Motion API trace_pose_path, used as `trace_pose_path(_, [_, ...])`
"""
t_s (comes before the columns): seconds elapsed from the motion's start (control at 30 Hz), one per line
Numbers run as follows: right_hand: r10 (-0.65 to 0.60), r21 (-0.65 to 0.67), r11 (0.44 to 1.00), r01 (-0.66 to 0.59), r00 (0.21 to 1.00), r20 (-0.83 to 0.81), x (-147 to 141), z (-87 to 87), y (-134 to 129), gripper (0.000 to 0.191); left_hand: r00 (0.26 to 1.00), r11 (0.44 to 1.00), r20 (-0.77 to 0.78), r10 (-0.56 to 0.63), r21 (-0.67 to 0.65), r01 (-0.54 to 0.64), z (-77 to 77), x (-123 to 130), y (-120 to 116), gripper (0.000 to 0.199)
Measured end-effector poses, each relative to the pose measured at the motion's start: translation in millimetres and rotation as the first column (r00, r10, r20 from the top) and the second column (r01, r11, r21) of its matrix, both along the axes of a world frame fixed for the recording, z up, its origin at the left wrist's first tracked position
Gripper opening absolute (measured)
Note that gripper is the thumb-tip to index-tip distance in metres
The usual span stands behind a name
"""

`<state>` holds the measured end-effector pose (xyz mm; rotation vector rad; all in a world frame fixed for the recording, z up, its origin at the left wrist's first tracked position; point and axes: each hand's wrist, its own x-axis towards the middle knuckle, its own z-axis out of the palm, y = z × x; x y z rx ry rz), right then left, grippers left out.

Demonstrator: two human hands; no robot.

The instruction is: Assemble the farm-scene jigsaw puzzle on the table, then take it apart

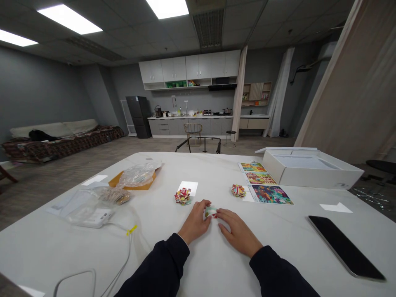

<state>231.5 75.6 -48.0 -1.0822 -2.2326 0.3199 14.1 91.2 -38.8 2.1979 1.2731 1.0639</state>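
Observation:
Small pale green and red jigsaw pieces (211,212) lie on the white table between my two hands, partly covered by fingers. My left hand (195,222) curls around their left side, its index finger at the far edge and its thumb at the near edge. At their right edge rest the fingertips of my right hand (239,233); its thumb stands apart from the fingers over the table. A heaped pile of colourful jigsaw pieces (182,196) sits just beyond my left hand. Another small pile (238,190) lies beyond my right hand.
Three printed picture sheets (272,194) lie right of the piles, beside a white open box (312,173). A dark-screened phone or tablet (345,246) is at the right. To the left are clear plastic bags (136,174), a white adapter (94,218) and a cable (126,251).

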Motion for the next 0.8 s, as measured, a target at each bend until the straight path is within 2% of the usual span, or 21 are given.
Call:
trace_pose_path(0.13, [0.006, -0.034, 0.999, -0.005, 1.000, 0.029, 1.6, 2.8, -1.6, 0.041, 0.998, 0.981, -0.059, 0.024, 0.195, -0.013, 16.3, -14.3, -0.3, 0.042])
trace_pose_path(0.2, [0.021, -0.057, 0.998, -0.018, 0.999, 0.044, 2.2, 5.2, -2.5, 0.043, 0.990, 0.950, -0.008, 0.144, 0.282, -0.136, 24.0, -30.3, 4.9, 0.037])
trace_pose_path(0.27, [0.035, -0.081, 0.996, -0.031, 0.998, 0.058, 2.6, 7.6, -3.1, 0.045, 0.947, 0.890, 0.082, 0.311, 0.324, -0.320, 27.3, -48.8, 12.9, 0.033])
trace_pose_path(0.33, [0.042, -0.102, 0.994, -0.035, 0.997, 0.070, 2.6, 9.9, -3.7, 0.047, 0.886, 0.825, 0.123, 0.447, 0.327, -0.462, 25.6, -64.5, 21.1, 0.028])
trace_pose_path(0.4, [0.041, -0.116, 0.993, -0.031, 0.996, 0.080, 2.3, 12.0, -4.2, 0.048, 0.843, 0.788, 0.104, 0.528, 0.309, -0.532, 20.5, -73.3, 27.1, 0.025])
trace_pose_path(0.6, [0.047, -0.132, 0.991, -0.034, 0.994, 0.100, 1.3, 16.1, -5.3, 0.044, 0.825, 0.801, -0.020, 0.565, 0.250, -0.543, 11.8, -66.9, 32.3, 0.025])
trace_pose_path(0.8, [0.018, -0.099, 0.995, -0.012, 0.998, 0.060, 0.4, 13.7, -6.1, 0.043, 0.814, 0.778, -0.005, 0.582, 0.294, -0.555, 11.1, -62.8, 38.1, 0.019])
